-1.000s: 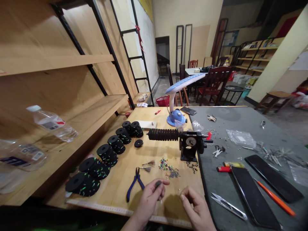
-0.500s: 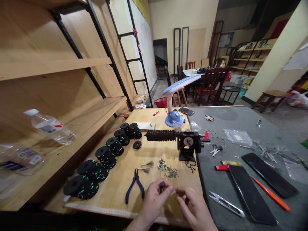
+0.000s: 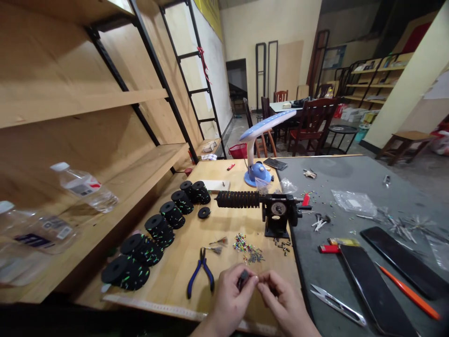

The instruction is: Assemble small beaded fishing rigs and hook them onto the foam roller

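Note:
My left hand [image 3: 231, 295] is closed on a small dark piece [image 3: 242, 280] whose kind I cannot make out. Thumb and forefinger of my right hand [image 3: 282, 297] are pinched against the left fingertips; whatever lies between them is too small to see. Just beyond the hands lie a heap of coloured beads [image 3: 240, 242], small grey bits [image 3: 257, 256] and several little metal pieces [image 3: 282, 246]. Blue-handled pliers [image 3: 200, 275] rest left of my left hand, with two fine wire-like bundles [image 3: 218, 241] behind them. A black winding device [image 3: 276, 215] carries a row of black discs [image 3: 238, 199] on its shaft.
Stacked black spools [image 3: 154, 229] with bright flecks line the table's left side; a single disc [image 3: 204, 213] lies nearby. A blue lamp [image 3: 258, 174] stands behind. On the grey mat rest thread snips [image 3: 337, 304], dark phone-like slabs [image 3: 375, 290], an orange tool [image 3: 409, 290] and lighters [image 3: 329, 249].
My right fingertips have come in against the left ones, closing the small gap between the hands. The whole view has shifted slightly. Things on the table lie as before.

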Motion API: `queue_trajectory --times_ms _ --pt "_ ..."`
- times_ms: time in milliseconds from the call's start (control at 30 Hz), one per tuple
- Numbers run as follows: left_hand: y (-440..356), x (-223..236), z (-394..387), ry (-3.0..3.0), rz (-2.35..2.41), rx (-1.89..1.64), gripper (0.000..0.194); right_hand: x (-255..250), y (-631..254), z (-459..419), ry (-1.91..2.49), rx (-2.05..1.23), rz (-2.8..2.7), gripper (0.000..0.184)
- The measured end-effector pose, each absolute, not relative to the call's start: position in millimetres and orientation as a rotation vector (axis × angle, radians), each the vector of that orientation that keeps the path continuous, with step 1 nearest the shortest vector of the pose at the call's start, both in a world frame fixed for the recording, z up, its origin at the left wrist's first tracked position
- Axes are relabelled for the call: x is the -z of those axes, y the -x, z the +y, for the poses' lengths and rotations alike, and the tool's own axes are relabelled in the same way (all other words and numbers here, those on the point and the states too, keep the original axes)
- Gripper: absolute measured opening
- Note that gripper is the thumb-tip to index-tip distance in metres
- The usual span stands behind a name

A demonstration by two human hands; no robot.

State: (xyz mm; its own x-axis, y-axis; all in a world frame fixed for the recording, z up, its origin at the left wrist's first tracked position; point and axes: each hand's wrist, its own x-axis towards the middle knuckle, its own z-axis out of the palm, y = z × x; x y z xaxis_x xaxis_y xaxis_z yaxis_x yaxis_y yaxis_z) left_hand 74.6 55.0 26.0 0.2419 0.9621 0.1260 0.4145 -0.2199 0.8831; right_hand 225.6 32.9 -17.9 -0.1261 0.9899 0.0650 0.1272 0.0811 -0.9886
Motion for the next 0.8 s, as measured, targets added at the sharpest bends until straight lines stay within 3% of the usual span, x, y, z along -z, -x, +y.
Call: queue_trajectory --times_ms 233,300,433,633,800 --pt "-26 -35 109 -2.038 1.538 -0.861 0.022 22 -229 30 1.294 -1.048 -1.310 0.041" --pt "-1 -34 137 -2.134 1.909 -0.689 0.023 25 -231 29 1.317 -1.063 -1.235 0.043" --pt "30 -25 173 -2.155 2.047 -0.494 0.023 30 -229 25 1.330 -1.094 -1.044 0.047" --pt "35 -14 177 -2.173 2.008 -0.252 0.013 31 -226 21 1.314 -1.116 -0.832 0.052" --pt "18 -26 154 -2.221 2.065 -0.298 0.022 31 -229 17 1.267 -1.190 -0.619 0.052"
